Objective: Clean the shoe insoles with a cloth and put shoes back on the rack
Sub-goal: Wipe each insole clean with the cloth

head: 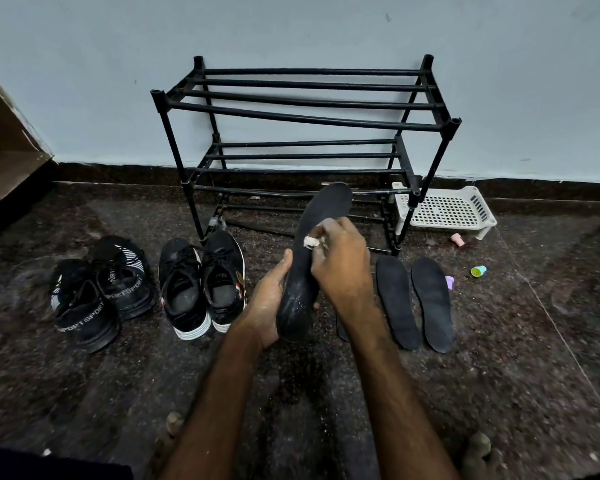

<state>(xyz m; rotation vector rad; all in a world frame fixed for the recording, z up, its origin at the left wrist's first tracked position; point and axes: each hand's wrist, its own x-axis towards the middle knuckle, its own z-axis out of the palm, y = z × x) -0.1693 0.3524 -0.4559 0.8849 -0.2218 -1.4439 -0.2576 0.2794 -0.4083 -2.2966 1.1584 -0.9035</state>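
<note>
- Currently the step in hand looks like wiping. The left hand point(269, 299) grips the heel end of a black insole point(326, 209), fingers curled round its back and thumb along the near edge. It holds the insole up off the floor in front of the rack point(305, 98).
- The right hand point(340, 261) pinches a small white cloth point(310, 241) in bunched fingertips and presses it on the insole's middle.
- To do this well, I judge the heel needs a firm brace so the flexible sole does not bend away under pressure. Strokes should run along its length rather than across.
- Pale dusty marks show at the heel, which likely wants extra passes. The cloth is small, so turning it to a fresh face would help.
- The insole's long axis runs from the heel, low at centre, up and slightly right. The toe points away from the person, toward the rack's lower rails, and a broad face is turned to the camera.
- Two more insoles point(397, 303) lie flat side by side on the floor, just right of the right forearm, toes toward the wall. A dark edge behind that forearm may be another; I cannot tell.
- The SPORT-marked pair point(97, 292) and the white-soled pair point(201, 285) stand on the floor left of the hands, not yet on the rack.
</note>
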